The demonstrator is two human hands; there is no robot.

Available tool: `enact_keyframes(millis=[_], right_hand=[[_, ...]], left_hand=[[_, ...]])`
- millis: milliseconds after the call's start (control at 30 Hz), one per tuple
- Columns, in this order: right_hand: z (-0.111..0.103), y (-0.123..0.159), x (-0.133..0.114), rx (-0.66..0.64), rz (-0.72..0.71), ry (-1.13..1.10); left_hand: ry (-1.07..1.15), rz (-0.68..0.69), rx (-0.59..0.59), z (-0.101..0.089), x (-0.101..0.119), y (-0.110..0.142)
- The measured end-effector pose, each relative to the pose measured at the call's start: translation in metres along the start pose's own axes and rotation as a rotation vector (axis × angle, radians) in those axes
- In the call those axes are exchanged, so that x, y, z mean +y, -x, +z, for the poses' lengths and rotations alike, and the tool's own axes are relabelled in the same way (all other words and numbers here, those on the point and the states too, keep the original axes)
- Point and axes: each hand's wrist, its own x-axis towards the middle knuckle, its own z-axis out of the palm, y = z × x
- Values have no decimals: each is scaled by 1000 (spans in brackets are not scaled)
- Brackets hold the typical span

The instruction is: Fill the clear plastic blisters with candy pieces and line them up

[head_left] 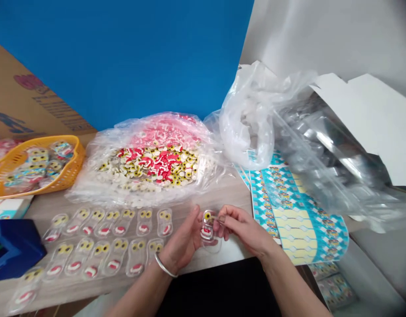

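My left hand (185, 241), with a silver bangle at its wrist, grips a clear plastic blister shell (207, 238) by its left side, just above the table's front edge. Inside that shell lie a yellow eye piece with a dark pupil and a red-and-white mouth piece. My right hand (239, 225) reaches in from the other side, thumb and fingers pinched together at the shell's upper right. What sits between those fingertips is too small to make out. Left of my hands, two rows of similar filled shells (114, 264) lie flat, each with two eyes and a mouth.
Behind the rows spreads an open plastic bag of loose eye and mouth pieces (156, 165). An orange basket (78, 154) holds packed pieces, near a dark blue box (20, 246). Printed blue-and-yellow card sheets (295, 229) and a bag of clear plastic shells (331, 149) lie on the right.
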Motion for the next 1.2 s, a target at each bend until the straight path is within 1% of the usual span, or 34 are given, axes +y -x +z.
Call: enact_keyframes(millis=[33, 67, 167, 267, 333, 367, 433, 500, 567, 633, 700, 733, 767, 800, 867, 933, 1000, 1067, 1133, 1200], right_hand=[[2, -5, 5, 28, -1, 21], [4, -8, 9, 61, -15, 60], [10, -12, 19, 168, -113, 268], [15, -12, 22, 273, -202, 483], [18, -13, 24, 307, -205, 512], [20, -14, 26, 306, -196, 487], [24, -19, 30, 264, -163, 386], [28, -25, 35, 199, -129, 277], [32, -35, 40, 167, -116, 219], [36, -47, 45, 164, -121, 222], [40, -60, 49, 166, -140, 270], [42, -67, 51, 167, -157, 313], [45, -74, 52, 171, -182, 370], [49, -80, 53, 180, -212, 442], [57, -89, 52, 215, -267, 620], [68, -94, 49, 272, -309, 805], [79, -94, 45, 342, -332, 963], [88, -91, 42, 395, -328, 1071], [92, -87, 38, 410, -310, 1115], [87, -79, 34, 416, -324, 1104]], left_hand=[[-38, -4, -9, 1, -2, 2], [-84, -6, 7, 2, -3, 5], [-207, -22, 138, 5, -6, 10], [-222, -20, 230, 5, -5, 13], [-199, -1, 253, 3, -5, 15], [-191, 9, 265, 2, -6, 16], [-191, 39, 291, -4, -9, 16], [-228, 115, 337, -11, -14, 16], [-344, 196, 417, -19, -17, 20], [-542, 294, 566, -27, -17, 28], [-794, 424, 722, -33, -15, 41], [-931, 496, 763, -35, -13, 47], [-1073, 552, 765, -38, -11, 53], [-1212, 579, 730, -41, -9, 57], [-1450, 568, 617, -48, -7, 60], [-1628, 546, 554, -56, -7, 57], [-1776, 551, 549, -64, -8, 52], [-1906, 598, 574, -71, -8, 47], [-2006, 678, 591, -78, -7, 42], [-2068, 766, 578, -85, -5, 38]])
